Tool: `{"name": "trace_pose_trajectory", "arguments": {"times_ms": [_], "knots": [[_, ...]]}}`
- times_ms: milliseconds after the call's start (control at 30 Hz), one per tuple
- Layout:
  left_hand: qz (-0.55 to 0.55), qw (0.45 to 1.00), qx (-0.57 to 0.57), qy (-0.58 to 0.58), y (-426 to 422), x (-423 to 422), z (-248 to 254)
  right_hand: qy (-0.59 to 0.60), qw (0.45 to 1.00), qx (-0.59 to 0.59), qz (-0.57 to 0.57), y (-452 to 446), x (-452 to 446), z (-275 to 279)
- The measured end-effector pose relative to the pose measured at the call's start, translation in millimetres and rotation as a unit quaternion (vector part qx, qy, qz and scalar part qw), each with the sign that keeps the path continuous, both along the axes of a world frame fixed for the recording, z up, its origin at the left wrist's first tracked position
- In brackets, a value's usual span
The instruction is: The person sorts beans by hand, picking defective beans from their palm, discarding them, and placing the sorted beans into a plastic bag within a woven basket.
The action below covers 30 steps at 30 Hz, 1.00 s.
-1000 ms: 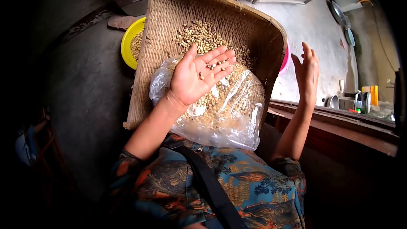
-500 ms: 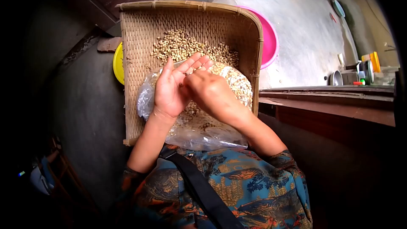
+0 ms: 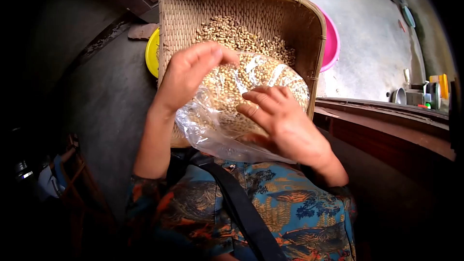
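Note:
A clear plastic bag (image 3: 205, 133) lies in the woven basket tray (image 3: 176, 14), filled with small tan bean-like pieces (image 3: 253, 67) whose exact kind I cannot tell. More loose pieces (image 3: 227, 31) are heaped behind it on the weave. My left hand (image 3: 191, 70) is over the bag's upper left side, back turned up, with loosely bent fingers pointing right; its palm is hidden and nothing shows in it. Over the bag's right part, my right hand (image 3: 285, 123) has its fingers apart. Whether it touches the plastic I cannot tell.
A pink basin (image 3: 331, 43) shows behind the tray's right side, and a yellow basin (image 3: 152, 53) by its left. A brick (image 3: 143, 31) lies near the yellow one. To the right runs a dark wooden ledge (image 3: 382, 125). A metal bowl (image 3: 399, 95) stands beyond it.
My hands were together over the bag, the right one's fingers at the upturned left palm. Now they are apart: the left has turned over, the right has moved right and spread its fingers.

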<state>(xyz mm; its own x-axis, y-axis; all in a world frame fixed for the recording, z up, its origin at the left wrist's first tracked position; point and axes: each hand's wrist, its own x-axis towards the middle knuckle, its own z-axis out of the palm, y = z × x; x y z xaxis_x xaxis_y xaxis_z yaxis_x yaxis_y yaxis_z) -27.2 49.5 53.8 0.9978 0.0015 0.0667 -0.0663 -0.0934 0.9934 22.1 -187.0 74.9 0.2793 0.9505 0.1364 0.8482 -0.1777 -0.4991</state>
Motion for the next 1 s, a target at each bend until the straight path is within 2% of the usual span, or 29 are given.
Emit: {"name": "trace_pose_trajectory", "arguments": {"times_ms": [67,133,167,200,267,333,433,500,600,700,800,900,1000], "knots": [[-0.121,0.992,-0.018,0.036,5.6,-21.8,1.4,-0.111,0.992,-0.050,-0.026,-2.0,-7.8,-21.0],[-0.237,0.957,0.076,0.147,8.5,-40.5,-4.3,-0.111,0.986,-0.121,-0.017,-7.0,1.7,-32.7],[-0.293,0.927,0.122,0.201,7.4,-47.1,-7.3,-0.133,0.988,-0.077,-0.028,-8.5,8.6,-37.2],[-0.300,0.918,0.158,0.205,3.7,-52.0,-8.4,-0.148,0.988,-0.020,-0.048,-9.1,17.5,-40.2],[-0.313,0.898,0.228,0.210,-6.2,-60.0,-10.1,-0.124,0.982,0.017,-0.139,-8.7,31.1,-25.8],[-0.260,0.909,0.258,0.199,-11.6,-61.3,-10.9,-0.138,0.959,0.141,-0.204,-3.0,41.4,-19.9],[-0.130,0.919,0.335,0.161,-19.1,-54.7,-11.8,-0.118,0.951,0.183,-0.217,-2.1,40.1,-9.8],[-0.012,0.905,0.411,0.107,-25.0,-47.6,-21.4,-0.127,0.941,0.228,-0.216,-0.9,40.3,-12.8],[0.038,0.856,0.510,0.078,-35.9,-41.2,-42.9,-0.102,0.940,0.243,-0.214,-3.1,35.9,-14.8],[0.093,0.843,0.530,0.008,-38.1,-28.5,-62.5,-0.092,0.949,0.227,-0.198,-5.6,28.7,-18.6],[0.088,0.892,0.434,-0.091,-33.8,-0.2,-60.5,-0.085,0.954,0.212,-0.193,-3.2,22.2,-17.1],[0.030,0.863,0.500,-0.061,-45.5,-11.1,-78.2,-0.094,0.956,0.202,-0.191,-1.7,20.0,-20.0],[0.005,0.835,0.528,0.157,-72.8,-29.3,-62.7,-0.101,0.956,0.196,-0.192,-1.6,17.1,-20.8]]}}
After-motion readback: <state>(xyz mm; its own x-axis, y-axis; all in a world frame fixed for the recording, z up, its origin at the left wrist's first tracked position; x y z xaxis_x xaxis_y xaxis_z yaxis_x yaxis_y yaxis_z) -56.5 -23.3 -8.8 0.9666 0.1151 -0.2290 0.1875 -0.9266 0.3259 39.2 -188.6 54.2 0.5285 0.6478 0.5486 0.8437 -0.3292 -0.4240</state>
